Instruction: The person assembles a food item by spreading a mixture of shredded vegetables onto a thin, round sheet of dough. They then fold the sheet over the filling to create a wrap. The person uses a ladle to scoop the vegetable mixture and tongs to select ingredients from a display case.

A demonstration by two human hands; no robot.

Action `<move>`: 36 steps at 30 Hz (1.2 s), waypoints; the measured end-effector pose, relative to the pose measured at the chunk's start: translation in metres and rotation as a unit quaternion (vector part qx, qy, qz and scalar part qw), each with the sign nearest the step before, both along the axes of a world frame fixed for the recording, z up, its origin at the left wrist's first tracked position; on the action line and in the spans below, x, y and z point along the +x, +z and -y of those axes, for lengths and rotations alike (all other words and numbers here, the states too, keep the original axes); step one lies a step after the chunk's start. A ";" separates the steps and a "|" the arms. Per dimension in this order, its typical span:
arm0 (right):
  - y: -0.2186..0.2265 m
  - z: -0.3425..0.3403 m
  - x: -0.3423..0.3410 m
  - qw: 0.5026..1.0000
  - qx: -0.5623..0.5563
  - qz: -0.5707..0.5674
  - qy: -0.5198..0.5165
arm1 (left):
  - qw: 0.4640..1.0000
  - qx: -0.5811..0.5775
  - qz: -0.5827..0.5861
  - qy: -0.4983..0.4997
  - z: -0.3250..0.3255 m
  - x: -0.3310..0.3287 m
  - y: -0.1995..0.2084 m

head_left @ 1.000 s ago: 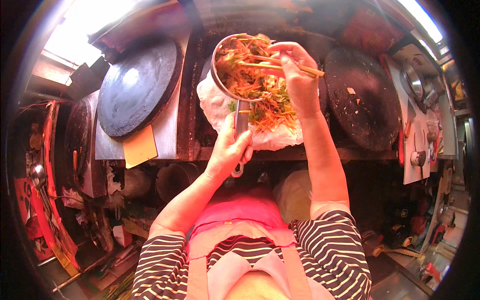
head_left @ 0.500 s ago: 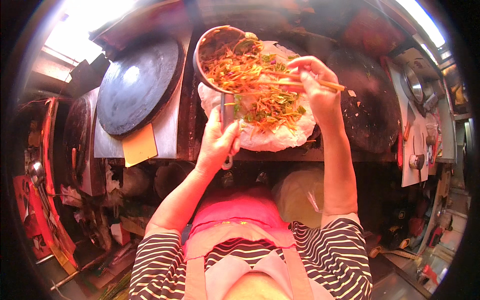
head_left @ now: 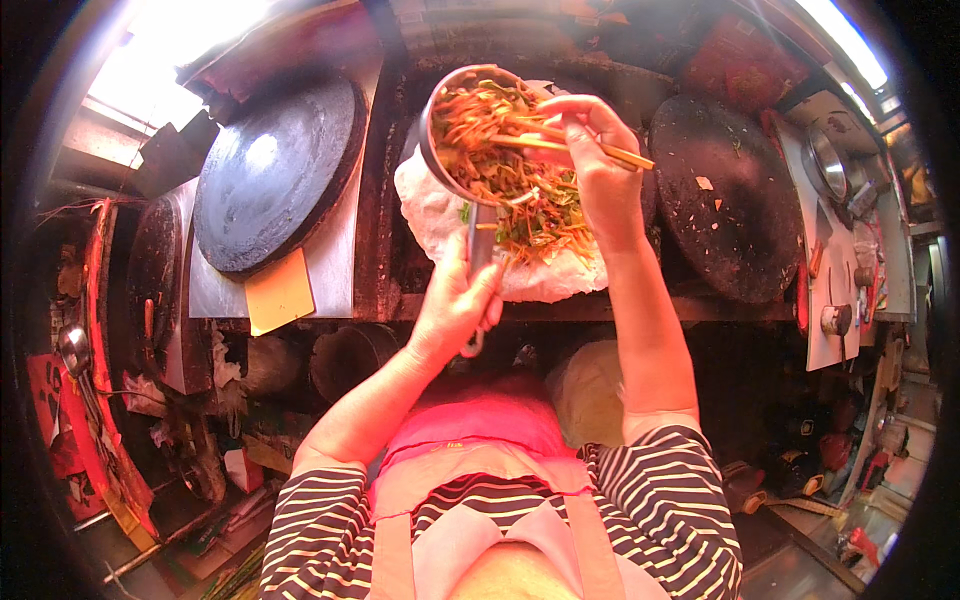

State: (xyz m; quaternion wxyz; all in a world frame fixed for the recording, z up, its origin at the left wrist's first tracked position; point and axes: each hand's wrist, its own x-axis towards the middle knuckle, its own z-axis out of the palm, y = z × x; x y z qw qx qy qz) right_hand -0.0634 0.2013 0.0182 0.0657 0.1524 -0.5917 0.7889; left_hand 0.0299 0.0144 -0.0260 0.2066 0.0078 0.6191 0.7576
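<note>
My left hand is closed round the grey handle of a deep saucepan, tilted with its mouth toward the right. Shredded orange and green vegetables fill the pan. In my right hand is a pair of chopsticks, their tips among the vegetables at the pan's mouth. Under the pan lies a pale, round flatbread with more shredded vegetables piled on it. The pan hides the flatbread's upper left and part of the pile.
On the left, a large round dark griddle rests on a metal-topped stand, a yellow card at its lower edge. Another dark round griddle with crumbs stands to the right. Beyond it, a white board holds a metal bowl and utensils.
The saucepan and my left hand have shifted right, over the flatbread's middle. My right hand has moved left and slightly up, bringing the chopsticks closer to the pan's mouth.
</note>
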 end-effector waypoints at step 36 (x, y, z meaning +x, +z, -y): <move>-0.010 -0.001 0.005 0.992 0.056 0.002 -0.115 | 0.998 0.028 -0.010 0.049 0.000 0.005 -0.005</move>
